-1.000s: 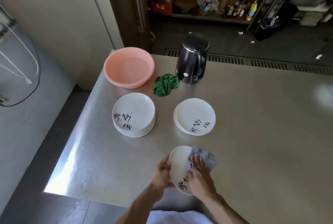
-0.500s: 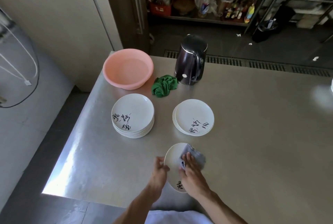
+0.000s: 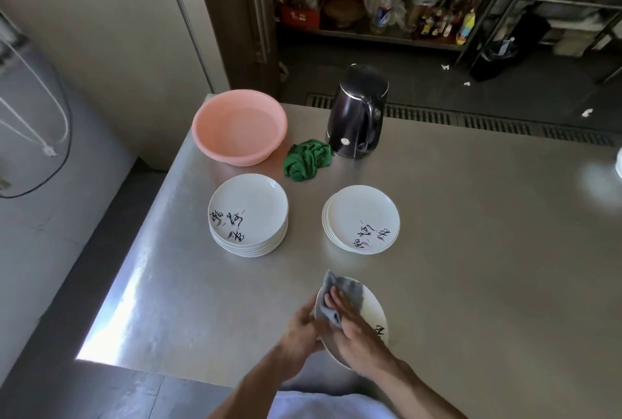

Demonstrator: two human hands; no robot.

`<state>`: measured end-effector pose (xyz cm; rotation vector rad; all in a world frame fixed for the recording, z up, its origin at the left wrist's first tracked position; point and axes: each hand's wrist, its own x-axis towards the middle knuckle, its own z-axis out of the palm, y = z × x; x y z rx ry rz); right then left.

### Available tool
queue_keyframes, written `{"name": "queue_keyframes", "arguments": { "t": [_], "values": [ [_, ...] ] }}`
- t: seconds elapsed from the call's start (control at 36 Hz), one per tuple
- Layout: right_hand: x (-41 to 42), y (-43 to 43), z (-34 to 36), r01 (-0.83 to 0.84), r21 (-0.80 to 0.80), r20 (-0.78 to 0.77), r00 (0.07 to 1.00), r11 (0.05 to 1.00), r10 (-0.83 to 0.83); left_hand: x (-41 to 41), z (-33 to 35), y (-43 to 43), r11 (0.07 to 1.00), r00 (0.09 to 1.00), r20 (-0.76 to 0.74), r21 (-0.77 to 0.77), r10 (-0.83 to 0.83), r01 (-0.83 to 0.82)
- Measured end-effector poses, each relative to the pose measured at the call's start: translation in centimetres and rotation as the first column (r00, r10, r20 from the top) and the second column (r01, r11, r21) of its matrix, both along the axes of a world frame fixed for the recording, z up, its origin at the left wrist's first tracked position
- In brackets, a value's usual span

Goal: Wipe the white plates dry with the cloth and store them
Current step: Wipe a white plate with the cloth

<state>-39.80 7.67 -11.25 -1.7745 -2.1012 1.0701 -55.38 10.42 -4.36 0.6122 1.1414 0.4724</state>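
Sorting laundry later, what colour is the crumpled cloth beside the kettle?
The crumpled cloth is green; the head view shows it.

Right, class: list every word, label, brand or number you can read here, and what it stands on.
Nothing can be quoted.
Black brush characters on the left stack of white plates, the right stack of white plates and the white plate being wiped: illegible.
Round badge on the dark electric kettle: too small.
Labels on the shelf bottles and red box: blurred.
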Motion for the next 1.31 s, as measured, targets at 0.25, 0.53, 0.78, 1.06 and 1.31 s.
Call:
{"name": "queue_keyframes", "arguments": {
  "t": [0.25,0.53,0.78,1.06,1.31],
  "values": [
    [-0.8,1.5,2.0,0.354,-0.284,-0.114,0.91,0.891,-0.398,-0.5,-1.0,0.8,0.979,0.979,-0.102,-0.084,0.179,-0.188],
    [-0.5,2.4,0.4,0.468,-0.323,0.08,0.879,0.823,-0.469,-0.4,-1.3,0.2,0.987,0.989,-0.063,-0.088,0.132,-0.137],
    [-0.2,1.2,0.0,0.369,-0.385,-0.108,0.892,0.846,-0.438,-0.9,-1.2,-0.2,1.0,0.998,0.051,-0.012,0.024,-0.023],
    [-1.2,0.2,2.3,0.284,-0.402,-0.25,0.88,0.871,-0.403,-0.2,-0.6,0.5,0.98,0.975,-0.126,-0.056,0.184,-0.192],
    [-1.6,0.1,2.1,0.344,-0.258,0.002,0.935,0.903,-0.356,0.0,0.0,0.1,0.984,0.986,-0.062,-0.078,0.154,-0.158]
  ]
}}
